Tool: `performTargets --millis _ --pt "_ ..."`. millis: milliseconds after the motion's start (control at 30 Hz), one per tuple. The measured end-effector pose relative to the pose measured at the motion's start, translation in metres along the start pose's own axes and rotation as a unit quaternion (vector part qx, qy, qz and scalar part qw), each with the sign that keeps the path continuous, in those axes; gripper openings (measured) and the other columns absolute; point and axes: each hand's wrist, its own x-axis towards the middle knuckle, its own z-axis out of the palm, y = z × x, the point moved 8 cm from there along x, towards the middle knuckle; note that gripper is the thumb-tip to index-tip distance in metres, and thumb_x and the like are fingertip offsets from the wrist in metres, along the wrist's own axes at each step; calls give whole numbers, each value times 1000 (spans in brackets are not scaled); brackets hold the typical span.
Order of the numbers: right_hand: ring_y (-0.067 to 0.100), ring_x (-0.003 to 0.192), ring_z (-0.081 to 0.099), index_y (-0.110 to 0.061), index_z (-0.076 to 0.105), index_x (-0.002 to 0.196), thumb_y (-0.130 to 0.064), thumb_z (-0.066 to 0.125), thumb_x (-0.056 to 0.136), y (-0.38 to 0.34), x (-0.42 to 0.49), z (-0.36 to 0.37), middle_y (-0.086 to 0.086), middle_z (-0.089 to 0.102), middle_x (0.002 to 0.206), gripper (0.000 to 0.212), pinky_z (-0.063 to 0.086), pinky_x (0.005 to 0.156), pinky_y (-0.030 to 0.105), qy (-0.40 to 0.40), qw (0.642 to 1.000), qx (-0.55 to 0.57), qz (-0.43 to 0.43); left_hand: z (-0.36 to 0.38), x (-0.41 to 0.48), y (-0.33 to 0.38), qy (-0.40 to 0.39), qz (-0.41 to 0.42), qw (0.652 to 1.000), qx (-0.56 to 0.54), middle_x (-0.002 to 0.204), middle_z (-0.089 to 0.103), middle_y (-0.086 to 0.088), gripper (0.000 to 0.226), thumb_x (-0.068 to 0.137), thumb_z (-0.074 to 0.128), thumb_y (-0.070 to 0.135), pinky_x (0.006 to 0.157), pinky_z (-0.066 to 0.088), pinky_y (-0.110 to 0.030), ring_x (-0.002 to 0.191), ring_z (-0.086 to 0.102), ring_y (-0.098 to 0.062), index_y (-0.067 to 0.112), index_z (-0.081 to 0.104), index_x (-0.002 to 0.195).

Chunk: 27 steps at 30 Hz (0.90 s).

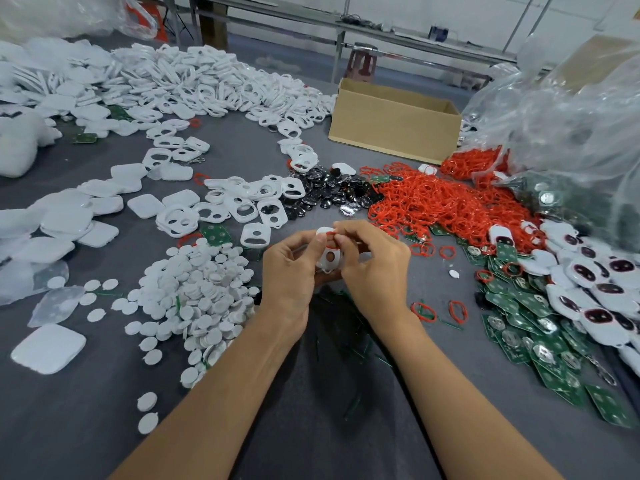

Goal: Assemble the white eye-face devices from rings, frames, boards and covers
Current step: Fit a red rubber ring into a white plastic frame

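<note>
White frame (328, 258) held upright above table (242, 147) in left hand (291, 271), pinched at edge; red ring (328, 233) pinched by right hand (372, 263), apparently being seated on frame. Ring heap (433, 202) kept near.

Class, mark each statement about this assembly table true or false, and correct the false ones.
1. The left hand holds a white frame while the right hand pinches a red ring at its top. True.
2. The cardboard box stands left of the hands. False: it stands beyond them, to the right.
3. The heap of red rings lies right of the black pieces. True.
4. The white discs are piled in the box. False: they lie on the grey table, left of the left hand.
</note>
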Motion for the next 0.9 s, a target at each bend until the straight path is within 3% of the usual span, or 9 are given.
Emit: performTargets --millis 167,433,533,600,667,733,800,900 --pt "25 67 66 -4 72 86 2 66 81 -4 0 -2 6 72 79 10 53 56 41 5 999 -19 -39 0 -1 2 6 26 999 47 69 70 -2 19 95 59 10 51 54 -24 63 66 -13 10 70 80" --pt "26 65 68 -4 73 82 5 66 79 -17 -4 -3 6 73 82 11 53 51 38 31 993 -60 -100 -2 -3 4 4 42 996 74 65 68 -1 18 94 61 16 48 52 -24 58 65 -11 14 71 79" --pt "18 74 70 -6 74 81 2 67 80 -3 -1 -1 2 75 86 11 56 65 37 12 1000 11 13 -2 -2 5 2 52 996 70 70 70 -4 20 94 61 14 52 54 -25 63 66 -12 15 73 79" --pt "6 74 68 -10 73 80 -1 69 81 12 2 4 -4 73 83 10 54 71 25 -21 988 93 120 -2 0 6 -3 50 997 59 74 72 -6 22 94 61 14 56 57 -29 69 67 -15 17 75 77" --pt "5 74 67 -12 71 83 -2 69 83 19 4 11 -3 72 80 10 53 70 22 -73 969 156 178 -3 2 7 -6 55 997 59 75 72 -7 25 94 61 13 61 59 -35 73 67 -20 19 77 75" --pt "14 78 69 -7 71 92 -2 63 88 25 2 23 7 73 83 11 56 72 30 -146 932 231 237 -4 4 8 -6 60 996 72 76 71 -9 24 93 62 13 67 60 -41 76 67 -24 19 77 75" --pt "14 74 68 -3 72 97 -1 58 91 30 -3 31 11 73 81 15 55 67 27 -194 897 271 289 -4 4 6 -10 52 996 74 74 71 -9 25 94 62 13 65 61 -43 73 68 -25 19 76 74" --pt "13 63 64 -1 73 94 0 60 89 35 -3 30 9 71 71 13 51 61 25 -196 892 265 310 -5 4 3 -4 48 995 93 74 70 -11 26 94 62 14 70 59 -50 74 67 -31 20 75 72"
